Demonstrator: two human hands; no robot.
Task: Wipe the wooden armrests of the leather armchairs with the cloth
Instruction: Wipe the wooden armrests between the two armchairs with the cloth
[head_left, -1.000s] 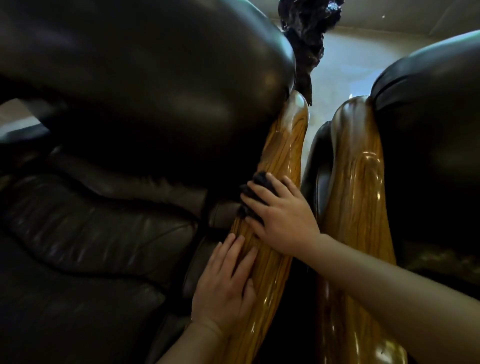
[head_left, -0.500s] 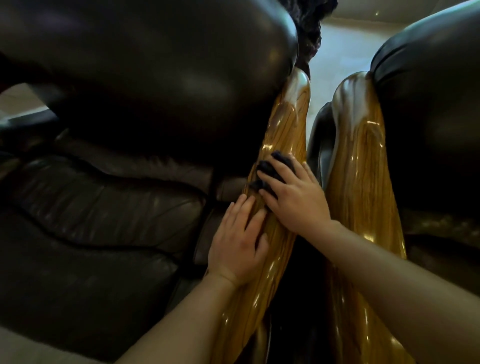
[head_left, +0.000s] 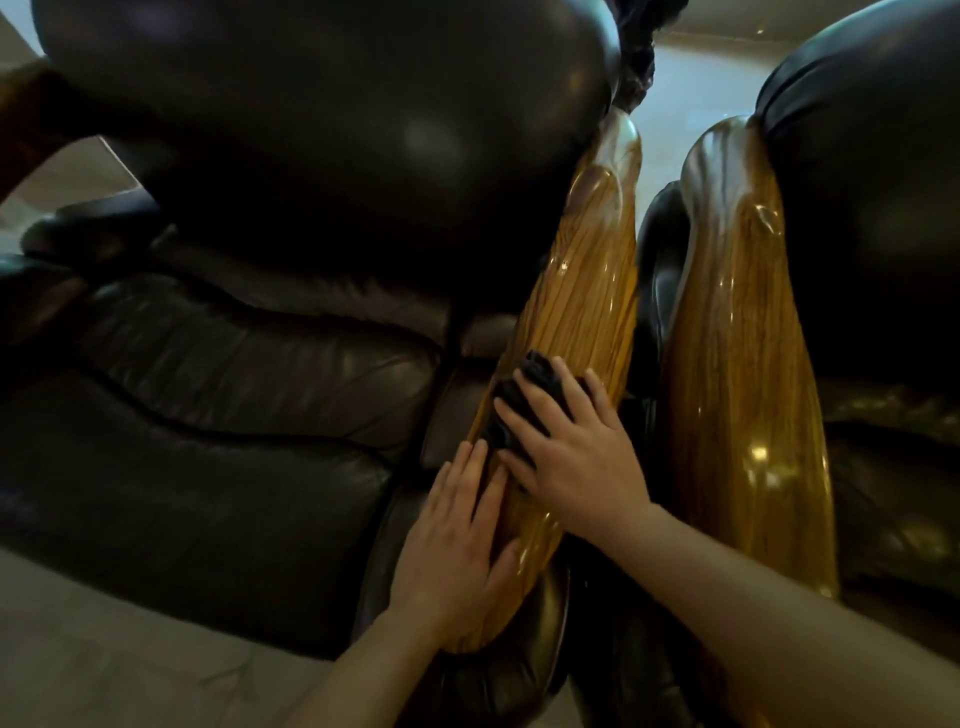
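Observation:
Two dark leather armchairs stand side by side, each with a glossy wooden armrest. My right hand (head_left: 569, 449) presses a small dark cloth (head_left: 524, 402) flat onto the left chair's armrest (head_left: 587, 291), about halfway along it. The cloth shows past my fingertips; most of it is hidden under my palm. My left hand (head_left: 457, 530) lies flat, fingers together, on the same armrest just below and left of the cloth, holding nothing. The right chair's armrest (head_left: 737, 364) runs parallel, a narrow gap away, and is untouched.
The left armchair's seat cushion (head_left: 218, 415) and bulging backrest (head_left: 332, 119) fill the left side. The right armchair's backrest (head_left: 872, 171) rises at the right. Pale floor (head_left: 104, 670) shows at the lower left and beyond the chairs at the top.
My right hand slid the cloth up the armrest and has now drawn it back down towards me. My left hand stays flat on the wood just below the cloth.

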